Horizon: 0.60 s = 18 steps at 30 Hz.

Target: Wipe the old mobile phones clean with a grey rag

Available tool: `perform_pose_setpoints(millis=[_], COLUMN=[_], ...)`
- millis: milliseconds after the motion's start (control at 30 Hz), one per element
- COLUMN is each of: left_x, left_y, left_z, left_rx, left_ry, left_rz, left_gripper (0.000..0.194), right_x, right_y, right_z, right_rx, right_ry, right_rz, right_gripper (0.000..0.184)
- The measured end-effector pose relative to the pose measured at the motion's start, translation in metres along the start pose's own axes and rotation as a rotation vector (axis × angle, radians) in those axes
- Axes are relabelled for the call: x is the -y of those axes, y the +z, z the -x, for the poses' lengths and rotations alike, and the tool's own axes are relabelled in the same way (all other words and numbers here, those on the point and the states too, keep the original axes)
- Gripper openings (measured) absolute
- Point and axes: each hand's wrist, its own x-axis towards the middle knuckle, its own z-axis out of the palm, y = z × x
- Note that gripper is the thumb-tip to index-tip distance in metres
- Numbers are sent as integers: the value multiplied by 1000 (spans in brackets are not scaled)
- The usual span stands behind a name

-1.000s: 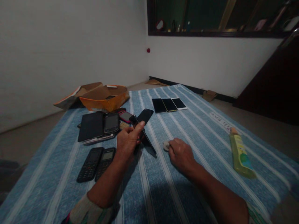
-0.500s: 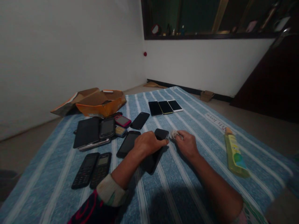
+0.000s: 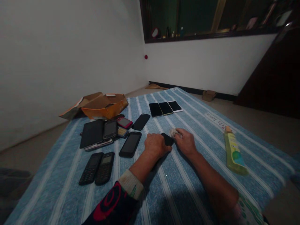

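My left hand [image 3: 155, 145] is closed over a black smartphone [image 3: 167, 139], covering most of it; only its far end shows clearly past the fingers. Close by on the right, my right hand [image 3: 187, 143] pinches a crumpled whitish cloth [image 3: 173, 132] against or very near that end of the phone. Left of my left hand, another black smartphone [image 3: 130, 144] lies face up. Farther back rests a dark phone [image 3: 141, 122]. Two black keypad phones [image 3: 91, 168] lie side by side at the near left.
Several phones, one pink [image 3: 125, 122], lie beside and on a dark flat stack [image 3: 92, 133]. Behind them sits an open orange cardboard box [image 3: 105, 112]. Three smartphones [image 3: 166, 108] form a row at the back. A bottle of yellow-green liquid [image 3: 235, 153] lies at the right on the striped blue cloth [image 3: 201, 184].
My left hand lowered the tilted smartphone and brought it right, toward the cloth, then turned it in its grip. My right hand with the cloth moved slightly up to meet it.
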Motion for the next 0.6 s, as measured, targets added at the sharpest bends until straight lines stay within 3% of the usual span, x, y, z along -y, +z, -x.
perform_pose_setpoints(millis=[600], left_x=[6], left_y=[12], left_z=[18], left_rx=[-61], left_ry=[-20], left_rz=[35], left_gripper=[65], right_x=[9], right_y=[5], right_z=[7], right_rx=[45], right_ry=[-22], right_rz=[-80], right_gripper=[29])
